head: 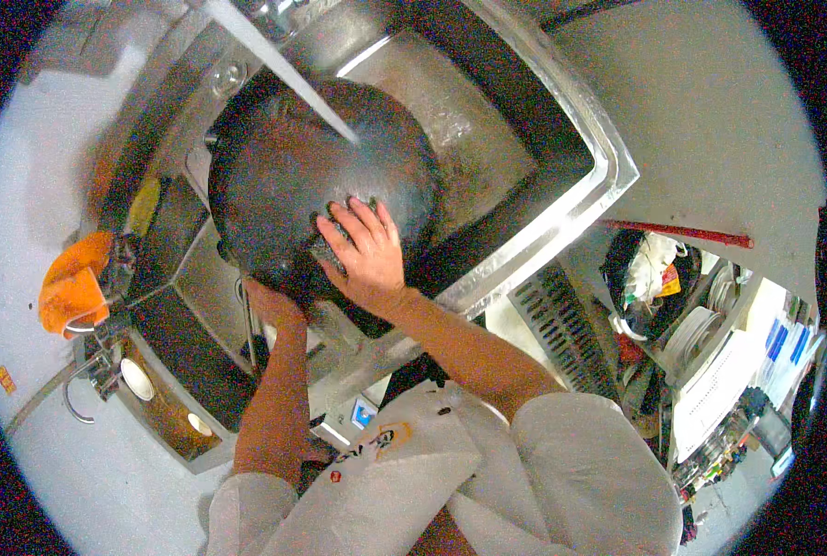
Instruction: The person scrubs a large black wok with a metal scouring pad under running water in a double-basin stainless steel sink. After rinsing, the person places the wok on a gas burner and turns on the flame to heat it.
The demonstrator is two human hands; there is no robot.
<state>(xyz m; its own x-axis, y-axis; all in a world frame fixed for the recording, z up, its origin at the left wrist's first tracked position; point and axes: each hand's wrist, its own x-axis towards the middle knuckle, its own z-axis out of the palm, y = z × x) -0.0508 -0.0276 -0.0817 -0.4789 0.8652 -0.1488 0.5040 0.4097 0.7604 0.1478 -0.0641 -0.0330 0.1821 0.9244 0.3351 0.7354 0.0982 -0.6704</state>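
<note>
A large dark metal wok (267, 181) rests over a stainless steel sink (483, 132). A white stream of water (288, 80) comes down from the upper left and strikes the wok's surface. At the wok's near edge, my left hand (274, 306) grips the rim or handle, its fingers mostly hidden by the wok. My right hand (368, 257) presses flat on the wok with fingers slightly apart. Under that palm shows part of a grey, rough scouring pad (324, 256). Whether the wok's inner or outer face is up, I cannot tell.
Left of the wok are another sink basin (208, 278), a yellow item (146, 205), an orange cloth (73, 292) and a curved metal tap (80, 396). To the right are a red pole (684, 233), a lined bin (646, 274), a slotted grate (566, 326) and stacked plates (691, 337).
</note>
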